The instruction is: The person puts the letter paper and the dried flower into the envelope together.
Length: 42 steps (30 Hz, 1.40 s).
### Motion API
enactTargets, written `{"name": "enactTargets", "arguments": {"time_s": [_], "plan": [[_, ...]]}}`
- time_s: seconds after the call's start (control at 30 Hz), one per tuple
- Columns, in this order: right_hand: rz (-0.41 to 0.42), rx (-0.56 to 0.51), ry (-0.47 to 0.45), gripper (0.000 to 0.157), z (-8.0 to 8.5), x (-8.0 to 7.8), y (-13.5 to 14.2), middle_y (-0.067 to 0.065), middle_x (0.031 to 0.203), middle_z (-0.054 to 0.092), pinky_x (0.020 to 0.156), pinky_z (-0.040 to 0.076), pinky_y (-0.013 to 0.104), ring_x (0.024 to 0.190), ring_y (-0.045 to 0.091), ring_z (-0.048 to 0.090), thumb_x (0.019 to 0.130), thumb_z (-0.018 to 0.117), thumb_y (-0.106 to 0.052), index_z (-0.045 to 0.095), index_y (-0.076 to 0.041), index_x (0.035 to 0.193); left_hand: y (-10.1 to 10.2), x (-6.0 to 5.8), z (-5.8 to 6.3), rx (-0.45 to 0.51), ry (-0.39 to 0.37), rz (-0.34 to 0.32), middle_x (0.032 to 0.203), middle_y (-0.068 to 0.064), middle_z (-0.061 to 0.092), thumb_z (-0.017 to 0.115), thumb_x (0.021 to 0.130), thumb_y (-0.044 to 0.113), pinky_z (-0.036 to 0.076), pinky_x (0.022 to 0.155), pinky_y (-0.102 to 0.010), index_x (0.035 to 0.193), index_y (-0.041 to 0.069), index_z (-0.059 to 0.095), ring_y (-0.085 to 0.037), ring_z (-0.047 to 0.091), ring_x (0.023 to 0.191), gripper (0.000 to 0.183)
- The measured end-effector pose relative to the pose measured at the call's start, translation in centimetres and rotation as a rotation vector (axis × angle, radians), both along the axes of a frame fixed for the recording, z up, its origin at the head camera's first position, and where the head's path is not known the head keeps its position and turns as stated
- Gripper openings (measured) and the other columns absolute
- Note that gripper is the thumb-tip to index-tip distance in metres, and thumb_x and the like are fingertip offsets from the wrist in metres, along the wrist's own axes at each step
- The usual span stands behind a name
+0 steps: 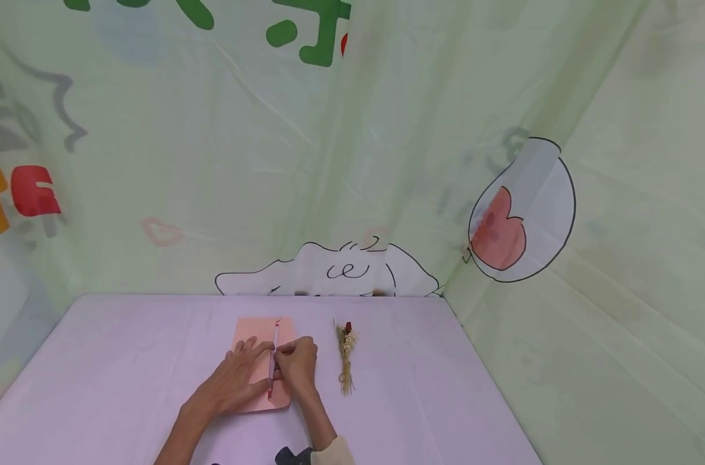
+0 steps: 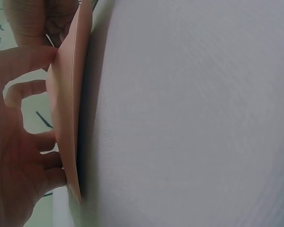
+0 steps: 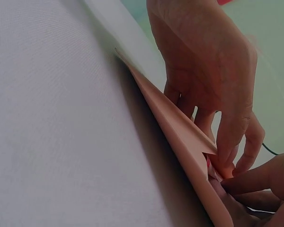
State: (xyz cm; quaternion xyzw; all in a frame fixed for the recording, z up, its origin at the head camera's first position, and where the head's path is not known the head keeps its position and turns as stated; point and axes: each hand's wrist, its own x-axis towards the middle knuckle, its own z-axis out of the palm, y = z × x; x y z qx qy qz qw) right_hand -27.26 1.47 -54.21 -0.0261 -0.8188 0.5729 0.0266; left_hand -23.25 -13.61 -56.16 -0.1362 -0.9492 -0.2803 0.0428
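A pink paper envelope (image 1: 258,329) lies on the table under both hands. A narrow white strip with red ends (image 1: 275,337) shows along its right part. My left hand (image 1: 236,378) rests on the envelope with fingers spread, the index fingertip and thumb close to the strip. My right hand (image 1: 300,365) has curled fingers and pinches the envelope at the strip. In the right wrist view, fingertips (image 3: 218,185) enter a notched opening, where a bit of red shows; what lies deeper is hidden. The left wrist view shows the envelope (image 2: 66,94) edge-on, touched by the left hand (image 2: 14,137).
A small bunch of dried flowers (image 1: 345,355) with one red bloom lies right of the envelope. The table (image 1: 416,387) has a pale lilac cover. Printed curtains (image 1: 242,161) stand behind it and at the sides.
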Motion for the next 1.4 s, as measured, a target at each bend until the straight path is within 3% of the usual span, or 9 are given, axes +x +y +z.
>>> {"name": "enactTargets", "arguments": {"time_s": [0.33, 0.77, 1.1, 1.27, 1.4], "plan": [[0.038, -0.053, 0.012, 0.005, 0.1, 0.2, -0.4, 0.013, 0.060, 0.070, 0.042, 0.057, 0.030, 0.041, 0.020, 0.066, 0.082, 0.073, 0.007, 0.075, 0.009, 0.085, 0.0, 0.3, 0.2, 0.019, 0.010, -0.006, 0.158, -0.023, 0.040, 0.064, 0.093, 0.047, 0.029, 0.116, -0.072, 0.147, 0.029, 0.046, -0.052, 0.034, 0.147, 0.059], [0.059, 0.013, 0.057, 0.007, -0.1, -0.1, -0.8, 0.009, 0.061, 0.069, 0.040, 0.050, 0.020, 0.040, 0.004, 0.057, 0.082, 0.072, 0.007, 0.076, 0.007, 0.088, -0.1, 0.3, 0.4, 0.023, 0.005, -0.002, 0.159, -0.024, 0.038, 0.059, 0.094, 0.055, 0.029, 0.116, -0.070, 0.147, 0.031, 0.045, -0.051, 0.033, 0.147, 0.060], [0.087, 0.033, 0.039, 0.008, 0.7, 0.1, -0.5, 0.010, 0.066, 0.071, 0.042, 0.053, 0.021, 0.044, 0.010, 0.063, 0.083, 0.073, 0.006, 0.076, 0.006, 0.090, 0.0, 0.3, 0.6, 0.033, -0.021, -0.001, 0.159, -0.025, 0.038, 0.062, 0.093, 0.050, 0.028, 0.116, -0.072, 0.146, 0.031, 0.046, -0.053, 0.032, 0.147, 0.058], [0.065, 0.039, 0.035, 0.006, 1.3, 0.3, 0.6, 0.011, 0.063, 0.072, 0.042, 0.055, 0.027, 0.047, 0.021, 0.068, 0.083, 0.075, 0.003, 0.078, 0.004, 0.088, 0.2, 0.2, 0.5, 0.034, -0.027, -0.008, 0.160, -0.025, 0.036, 0.064, 0.092, 0.046, 0.026, 0.116, -0.072, 0.147, 0.030, 0.045, -0.053, 0.031, 0.148, 0.060], [-0.007, 0.110, 0.070, 0.004, 1.5, -0.2, 1.7, 0.005, 0.064, 0.072, 0.044, 0.051, 0.020, 0.050, 0.012, 0.065, 0.082, 0.079, -0.002, 0.079, 0.000, 0.085, 0.1, 0.2, 0.4, 0.038, -0.024, -0.008, 0.160, -0.025, 0.036, 0.065, 0.091, 0.043, 0.026, 0.117, -0.072, 0.147, 0.029, 0.046, -0.053, 0.030, 0.148, 0.060]]}}
